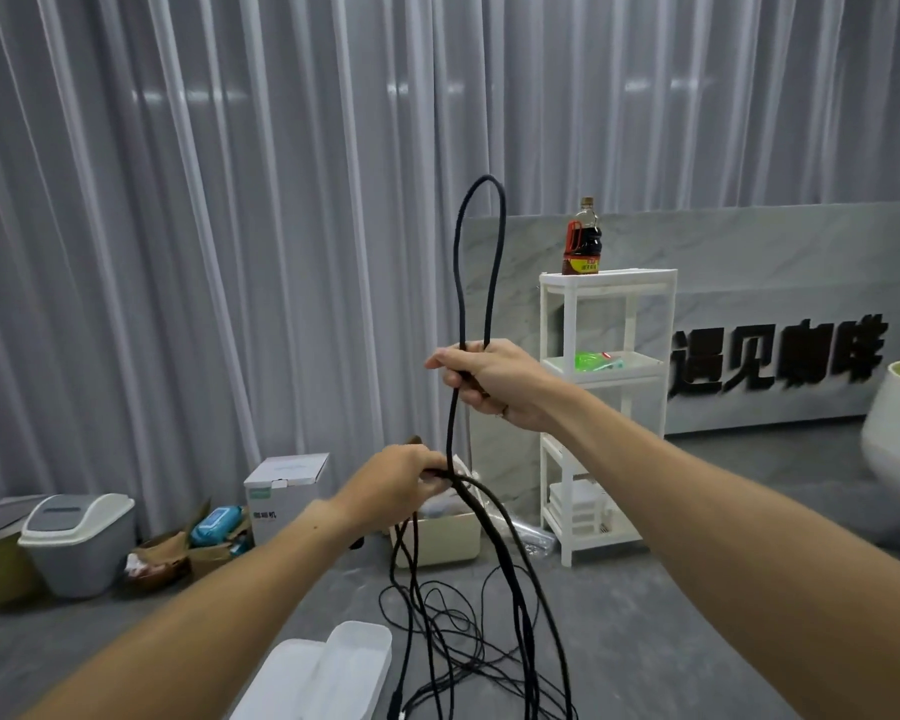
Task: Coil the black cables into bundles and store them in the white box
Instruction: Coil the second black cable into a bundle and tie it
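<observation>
gripping the black cable (458, 283), right hand (489, 379) holds a loop above left hand (398, 483).

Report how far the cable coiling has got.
Done: nothing visibly stored; no bundle shows in the white box. In hand: right hand holds a loop of black cable upright, left hand grips strands lower down. Left: loose cables tangled on the floor.

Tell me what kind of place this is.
Probably a staged room or studio set, perhaps styled as a coffee shop: grey curtains cover the walls, a marble-look panel carries big black sign lettering, and a white shelf unit holds a sauce bottle.
</observation>
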A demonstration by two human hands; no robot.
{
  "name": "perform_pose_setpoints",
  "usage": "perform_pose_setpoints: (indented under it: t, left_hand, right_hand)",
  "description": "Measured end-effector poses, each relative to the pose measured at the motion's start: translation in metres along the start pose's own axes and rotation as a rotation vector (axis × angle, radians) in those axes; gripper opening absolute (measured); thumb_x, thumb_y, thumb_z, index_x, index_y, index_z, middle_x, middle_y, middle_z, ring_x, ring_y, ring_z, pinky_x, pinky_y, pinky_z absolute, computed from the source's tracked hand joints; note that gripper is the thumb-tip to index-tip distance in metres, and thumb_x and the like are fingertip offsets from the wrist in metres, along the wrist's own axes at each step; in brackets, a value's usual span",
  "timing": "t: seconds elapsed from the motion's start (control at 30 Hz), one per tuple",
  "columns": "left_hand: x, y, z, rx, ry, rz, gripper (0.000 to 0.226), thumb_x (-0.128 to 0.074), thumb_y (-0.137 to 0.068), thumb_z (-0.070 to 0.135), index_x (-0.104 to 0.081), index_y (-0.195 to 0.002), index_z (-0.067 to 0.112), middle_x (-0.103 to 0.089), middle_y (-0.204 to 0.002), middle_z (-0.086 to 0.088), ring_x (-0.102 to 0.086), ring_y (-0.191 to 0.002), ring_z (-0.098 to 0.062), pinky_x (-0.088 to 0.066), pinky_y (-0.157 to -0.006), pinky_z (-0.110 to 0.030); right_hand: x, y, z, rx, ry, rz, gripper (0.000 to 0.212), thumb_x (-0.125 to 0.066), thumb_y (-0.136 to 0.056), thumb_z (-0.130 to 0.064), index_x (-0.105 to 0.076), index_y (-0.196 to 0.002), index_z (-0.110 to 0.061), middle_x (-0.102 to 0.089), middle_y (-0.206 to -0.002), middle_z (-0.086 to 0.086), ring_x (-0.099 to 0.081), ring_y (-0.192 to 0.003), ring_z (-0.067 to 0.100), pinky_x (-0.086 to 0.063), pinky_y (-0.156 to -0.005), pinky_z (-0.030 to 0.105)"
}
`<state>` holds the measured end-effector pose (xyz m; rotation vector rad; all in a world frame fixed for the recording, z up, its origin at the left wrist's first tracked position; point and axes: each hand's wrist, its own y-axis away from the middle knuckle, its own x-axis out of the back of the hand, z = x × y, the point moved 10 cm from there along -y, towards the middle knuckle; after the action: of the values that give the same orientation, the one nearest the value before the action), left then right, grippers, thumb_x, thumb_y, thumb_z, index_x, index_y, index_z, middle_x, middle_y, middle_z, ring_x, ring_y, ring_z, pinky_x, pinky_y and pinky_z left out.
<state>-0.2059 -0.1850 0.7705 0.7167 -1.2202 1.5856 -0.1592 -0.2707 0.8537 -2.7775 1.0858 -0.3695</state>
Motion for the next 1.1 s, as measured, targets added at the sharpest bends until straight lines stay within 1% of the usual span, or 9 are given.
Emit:
perform_pose_setpoints:
  t: [0.1,0.23,0.33,0.43,0.5,0.63,0.83,1.0,1.1]
  left_hand:
    - [0.005,-0.004,-0.009,0.056,0.049,-0.014,0.017,-0.065,-0.096,0.024,-0.077,-0.108,0.023,-0.069,-0.079,0.015,-0.059,-0.067,0.005,-0.042,-0.063,-0.009]
    - [0.008,-0.004,-0.025,0.173,0.162,-0.081,0.02,-0.063,-0.097,0.029,-0.078,-0.101,0.017,-0.074,-0.086,-0.005,-0.066,-0.075,-0.015,-0.051,-0.073,-0.031]
    - [0.019,-0.005,-0.033,0.259,0.232,-0.054,0.029,-0.056,-0.1,0.033,-0.074,-0.084,0.017,-0.07,-0.076,-0.007,-0.061,-0.071,-0.016,-0.05,-0.072,-0.036]
    - [0.025,-0.002,-0.04,0.395,0.528,0.031,0.029,-0.048,-0.104,0.025,-0.066,-0.097,0.003,-0.061,-0.072,-0.005,-0.071,-0.079,-0.025,-0.06,-0.079,-0.043]
    - [0.027,0.0,-0.04,0.457,0.72,0.079,0.028,-0.045,-0.105,0.023,-0.059,-0.094,0.001,-0.062,-0.065,-0.005,-0.073,-0.072,-0.029,-0.062,-0.068,-0.039]
    - [0.043,-0.003,-0.034,0.463,0.789,0.204,0.025,-0.043,-0.106,0.021,-0.058,-0.094,0.005,-0.056,-0.07,-0.004,-0.056,-0.048,-0.012,-0.046,-0.046,-0.021]
    - [0.051,-0.011,-0.022,0.424,1.119,0.271,0.026,-0.038,-0.107,0.015,-0.054,-0.088,0.007,-0.053,-0.068,0.001,-0.039,-0.041,-0.006,-0.027,-0.036,-0.015]
    - [0.058,-0.013,-0.024,0.387,1.414,0.325,0.028,-0.033,-0.108,0.015,-0.046,-0.084,0.008,-0.048,-0.063,0.002,-0.03,-0.036,-0.003,-0.021,-0.032,-0.013]
    - [0.064,-0.007,-0.035,0.439,1.416,0.415,0.024,-0.037,-0.107,0.014,-0.05,-0.089,0.005,-0.049,-0.069,-0.002,-0.043,-0.037,-0.007,-0.031,-0.032,-0.014]
  right_hand:
    - [0.011,0.002,-0.001,0.033,0.052,0.054,0.028,-0.05,-0.105,-0.023,-0.066,-0.115,-0.003,-0.049,-0.066,-0.003,-0.038,-0.048,0.007,-0.023,-0.044,0.022]
    - [0.023,0.002,-0.001,0.054,0.171,0.093,0.02,-0.058,-0.1,-0.024,-0.07,-0.107,-0.009,-0.051,-0.062,-0.006,-0.041,-0.046,0.005,-0.03,-0.041,0.017]
    - [0.027,0.001,0.002,0.064,0.207,0.111,0.013,-0.065,-0.096,-0.023,-0.072,-0.101,-0.014,-0.051,-0.058,-0.008,-0.042,-0.044,0.003,-0.033,-0.041,0.015]
    - [0.024,-0.001,0.007,0.08,0.214,0.107,0.009,-0.066,-0.095,-0.023,-0.073,-0.095,-0.017,-0.051,-0.057,-0.009,-0.042,-0.044,0.003,-0.033,-0.041,0.015]
    - [0.02,-0.001,0.012,0.077,0.234,0.092,0.009,-0.067,-0.095,-0.023,-0.073,-0.094,-0.017,-0.051,-0.056,-0.009,-0.042,-0.044,0.003,-0.034,-0.041,0.015]
    - [0.007,-0.002,0.024,0.059,0.323,0.067,0.008,-0.068,-0.094,-0.022,-0.072,-0.1,-0.019,-0.052,-0.058,-0.009,-0.044,-0.046,0.002,-0.036,-0.044,0.016]
    - [-0.006,-0.003,0.037,0.003,0.293,0.037,0.021,-0.07,-0.089,-0.012,-0.068,-0.108,-0.003,-0.046,-0.06,-0.003,-0.038,-0.048,0.007,-0.029,-0.043,0.02]
    - [0.005,-0.003,0.037,0.041,0.472,0.143,0.023,-0.068,-0.092,-0.024,-0.063,-0.075,-0.008,-0.045,-0.062,0.002,-0.038,-0.052,0.011,-0.032,-0.052,0.025]
    - [0.011,-0.004,0.031,0.079,0.449,0.157,0.035,-0.067,-0.094,-0.026,-0.057,-0.062,-0.015,-0.044,-0.053,-0.005,-0.037,-0.046,0.007,-0.032,-0.05,0.022]
